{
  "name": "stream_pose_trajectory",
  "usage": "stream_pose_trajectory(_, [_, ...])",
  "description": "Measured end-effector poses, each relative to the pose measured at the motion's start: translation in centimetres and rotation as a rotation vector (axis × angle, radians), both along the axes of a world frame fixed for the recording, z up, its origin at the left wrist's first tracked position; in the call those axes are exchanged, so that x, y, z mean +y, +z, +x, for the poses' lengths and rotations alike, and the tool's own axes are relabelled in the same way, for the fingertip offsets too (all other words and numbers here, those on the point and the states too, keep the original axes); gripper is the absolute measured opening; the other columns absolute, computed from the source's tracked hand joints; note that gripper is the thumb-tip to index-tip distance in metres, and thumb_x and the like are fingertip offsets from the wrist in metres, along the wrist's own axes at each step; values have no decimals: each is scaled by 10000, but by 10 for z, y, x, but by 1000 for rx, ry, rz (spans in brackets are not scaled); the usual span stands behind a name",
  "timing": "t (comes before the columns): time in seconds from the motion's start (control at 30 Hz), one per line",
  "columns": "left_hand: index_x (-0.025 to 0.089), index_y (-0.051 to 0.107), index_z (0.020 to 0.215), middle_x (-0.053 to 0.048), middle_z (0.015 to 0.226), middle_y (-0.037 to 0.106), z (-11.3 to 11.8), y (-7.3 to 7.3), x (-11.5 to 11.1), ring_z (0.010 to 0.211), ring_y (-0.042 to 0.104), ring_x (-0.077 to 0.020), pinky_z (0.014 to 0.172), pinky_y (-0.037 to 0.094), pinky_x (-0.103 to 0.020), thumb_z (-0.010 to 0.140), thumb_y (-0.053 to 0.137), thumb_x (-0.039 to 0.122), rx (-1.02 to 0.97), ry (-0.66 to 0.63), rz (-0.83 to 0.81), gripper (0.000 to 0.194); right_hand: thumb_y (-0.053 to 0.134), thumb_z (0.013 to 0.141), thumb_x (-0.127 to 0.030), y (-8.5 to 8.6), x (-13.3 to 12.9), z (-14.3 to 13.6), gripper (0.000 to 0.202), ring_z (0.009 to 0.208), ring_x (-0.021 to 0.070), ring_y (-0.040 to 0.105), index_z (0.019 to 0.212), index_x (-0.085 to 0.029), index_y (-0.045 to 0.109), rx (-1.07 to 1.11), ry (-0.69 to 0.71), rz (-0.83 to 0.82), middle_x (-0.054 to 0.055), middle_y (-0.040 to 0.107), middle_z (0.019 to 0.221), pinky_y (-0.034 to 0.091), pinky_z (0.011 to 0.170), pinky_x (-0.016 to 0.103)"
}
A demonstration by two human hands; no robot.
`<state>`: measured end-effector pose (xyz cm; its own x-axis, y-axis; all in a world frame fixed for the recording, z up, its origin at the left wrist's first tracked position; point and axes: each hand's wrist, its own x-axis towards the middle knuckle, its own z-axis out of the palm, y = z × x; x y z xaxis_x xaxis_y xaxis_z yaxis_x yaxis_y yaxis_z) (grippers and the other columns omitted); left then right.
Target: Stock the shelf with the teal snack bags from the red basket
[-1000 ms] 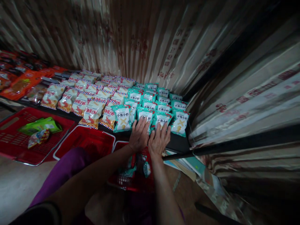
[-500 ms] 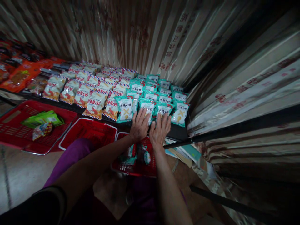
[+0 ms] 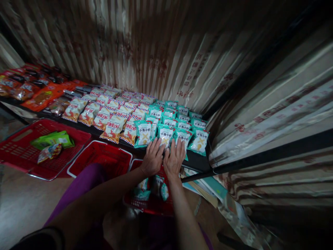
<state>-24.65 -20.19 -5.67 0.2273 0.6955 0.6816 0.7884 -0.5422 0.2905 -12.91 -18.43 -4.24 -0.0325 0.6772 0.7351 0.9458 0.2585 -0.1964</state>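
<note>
Behind the black shelf (image 3: 194, 161), a pleated, patterned curtain (image 3: 125, 45) filled the background. Below the shelf's front edge sat three red baskets: the left basket (image 3: 15, 146) with green packets inside, the middle basket (image 3: 109, 154), and the right basket (image 3: 156, 209), partly hidden under the forearms, with a few teal bags in it. Along the shelf, from left to right, ran orange packets (image 3: 43, 97), white-and-orange bags (image 3: 114, 126) and rows of teal bags (image 3: 170, 122) at the right end. The left hand (image 3: 153, 158) and right hand (image 3: 174, 159) lay side by side, each grip flattened out, fingers extended and slightly apart, closed around nothing. The left fingertips met the lower part of a front teal bag (image 3: 165, 134); the right fingers overlapped its right-hand neighbour (image 3: 182, 135), leaning among the others.
</note>
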Motion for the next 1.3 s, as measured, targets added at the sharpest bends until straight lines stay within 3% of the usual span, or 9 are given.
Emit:
stream_pose_trajectory(0.17, [118,366,1378,-178,1513,244,-25,-4,-13,1433,95,-306,1103,235,-553,880,394,170,-27,118,31,502,397,936,-251,2,-3,-14,456,1408,279,217,1377,-134,413,-25,75,37,180,382,1454,309,1067,505])
stream_pose_trajectory(0.3, [114,380,1367,-201,1531,164,-46,-11,-10,1427,106,-332,1075,280,-558,883,415,179,-112,322,-21,490,393,932,-217,6,-8,-31,474,1404,270,236,1400,-141,373,-32,166,36,175,362,1467,339,1058,487])
stream_pose_trajectory(0.37, [109,391,1360,-208,1523,187,-52,-13,-6,1422,146,-324,1068,307,-536,882,421,175,-124,354,-31,484,387,932,-209,6,-10,-41,485,1404,262,241,1413,-152,353,-38,222,23,167,337,1483,353,1055,473])
stream_pose_trajectory(0.47, [115,401,1356,-202,1509,236,-56,-14,0,1413,195,-306,1068,324,-511,871,434,161,-97,334,-10,488,389,929,-199,5,-11,-53,488,1403,253,242,1414,-162,352,-49,269,13,158,318,1495,359,1056,461])
stream_pose_trajectory(0.87, [105,381,1369,-222,1509,212,-58,2,19,1415,181,-319,1076,333,-503,883,471,223,-43,221,69,508,404,921,-211,3,-1,-57,475,1415,279,189,1394,-172,392,-60,180,-12,159,289,1506,312,1071,515])
stream_pose_trajectory(1.3, [88,406,1317,-225,1501,232,-57,7,34,1421,159,-314,1092,317,-515,878,482,218,-110,122,105,464,379,939,-303,-3,5,-52,488,1420,318,128,1415,-196,362,-32,-75,-48,149,191,1542,287,1054,555])
